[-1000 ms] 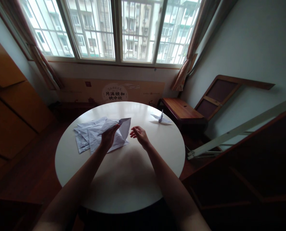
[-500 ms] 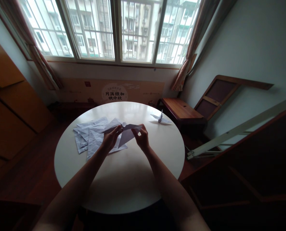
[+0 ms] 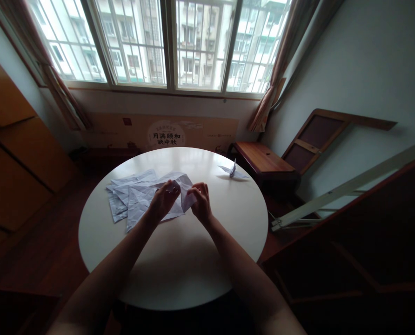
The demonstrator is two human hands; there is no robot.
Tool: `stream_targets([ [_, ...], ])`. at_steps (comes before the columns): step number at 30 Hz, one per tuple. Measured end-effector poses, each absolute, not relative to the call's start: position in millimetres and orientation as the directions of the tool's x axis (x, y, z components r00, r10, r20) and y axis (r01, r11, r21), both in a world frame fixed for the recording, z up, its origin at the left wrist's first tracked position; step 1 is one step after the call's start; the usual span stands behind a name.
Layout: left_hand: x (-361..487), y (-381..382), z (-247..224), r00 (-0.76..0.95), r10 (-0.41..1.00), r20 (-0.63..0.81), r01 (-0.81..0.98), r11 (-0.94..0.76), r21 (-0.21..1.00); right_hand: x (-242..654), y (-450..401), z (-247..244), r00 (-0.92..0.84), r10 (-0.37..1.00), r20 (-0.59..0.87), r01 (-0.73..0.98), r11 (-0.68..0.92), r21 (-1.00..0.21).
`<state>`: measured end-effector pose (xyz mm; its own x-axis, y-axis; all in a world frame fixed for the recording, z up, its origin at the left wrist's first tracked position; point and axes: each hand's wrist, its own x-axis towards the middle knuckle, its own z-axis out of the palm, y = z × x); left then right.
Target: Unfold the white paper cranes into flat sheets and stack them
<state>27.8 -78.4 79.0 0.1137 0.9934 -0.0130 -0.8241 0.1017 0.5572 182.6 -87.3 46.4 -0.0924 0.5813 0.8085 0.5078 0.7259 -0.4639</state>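
Note:
Above the middle of the round white table (image 3: pixel 172 270), both my hands grip one folded sheet of paper (image 3: pixel 187 195). My left hand (image 3: pixel 164 200) pinches its left side, fingers bent around the edge. On the right side, the fingers of my right hand (image 3: pixel 201 201) are closed on the paper. The hands partly cover it, so its full shape is hidden. Several creased white sheets (image 3: pixel 137 204) lie overlapping under and left of my left hand. A folded paper crane (image 3: pixel 233 172) stands beyond my right hand with its wings spread.
A low wooden stool-like table (image 3: pixel 263 156) stands behind the round table at right. Further right lean a wooden frame (image 3: pixel 308 135) and a pale metal-legged piece (image 3: pixel 333 200). Wooden cabinets (image 3: pixel 26 163) line the left side; a barred window (image 3: pixel 200 46) is ahead.
The paper has turned from a wide, nearly level spread to a narrower, upright piece between my hands. Both hands have rotated, and my right hand has moved slightly left and down.

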Motion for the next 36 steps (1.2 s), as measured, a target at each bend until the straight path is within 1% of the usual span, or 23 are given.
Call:
stream_targets([
  [4,24,-78,80,0.143,0.987,-0.067,-0.791,0.155,0.592,188,-85,49,0.011,0.55,0.835,0.532,0.704,-0.47],
  [7,23,-76,78,0.107,0.991,-0.085,-0.765,0.136,0.63,193,-82,49,0.086,0.542,0.836,0.559,0.668,-0.491],
  [9,22,-76,77,0.101,0.991,-0.084,-0.751,0.131,0.647,194,-81,48,0.091,0.528,0.844,0.567,0.67,-0.48],
  [12,21,-77,78,0.11,0.992,-0.06,-0.719,0.121,0.685,193,-81,47,0.026,0.521,0.853,0.565,0.696,-0.443],
  [15,20,-77,80,0.091,0.996,-0.026,-0.672,0.08,0.737,191,-82,47,-0.07,0.544,0.836,0.553,0.719,-0.421],
  [20,11,-73,82,-0.033,0.998,0.053,-0.58,-0.063,0.812,193,-79,46,-0.131,0.619,0.774,0.59,0.676,-0.442],
  [23,-1,-71,90,-0.01,0.999,0.034,-0.478,-0.035,0.878,194,-79,44,-0.182,0.667,0.723,0.603,0.656,-0.454],
  [26,-22,-69,100,-0.03,0.999,0.034,-0.353,-0.042,0.935,189,-83,42,-0.262,0.713,0.651,0.637,0.634,-0.438],
  [29,-49,-70,107,-0.065,0.998,0.001,-0.204,-0.014,0.979,179,-91,41,-0.429,0.732,0.529,0.663,0.653,-0.365],
  [32,-80,-75,107,-0.136,0.991,-0.001,-0.006,0.001,1.0,167,-98,36,-0.591,0.745,0.309,0.682,0.666,-0.302],
  [33,-90,-77,104,-0.165,0.986,-0.025,0.041,0.032,0.999,164,-99,34,-0.626,0.746,0.227,0.689,0.666,-0.287],
  [35,-107,-82,97,-0.207,0.975,-0.078,0.068,0.094,0.993,160,-101,32,-0.666,0.739,0.103,0.698,0.666,-0.264],
  [36,-115,-84,93,-0.243,0.964,-0.11,0.077,0.133,0.988,159,-101,31,-0.675,0.735,0.067,0.7,0.666,-0.255],
])
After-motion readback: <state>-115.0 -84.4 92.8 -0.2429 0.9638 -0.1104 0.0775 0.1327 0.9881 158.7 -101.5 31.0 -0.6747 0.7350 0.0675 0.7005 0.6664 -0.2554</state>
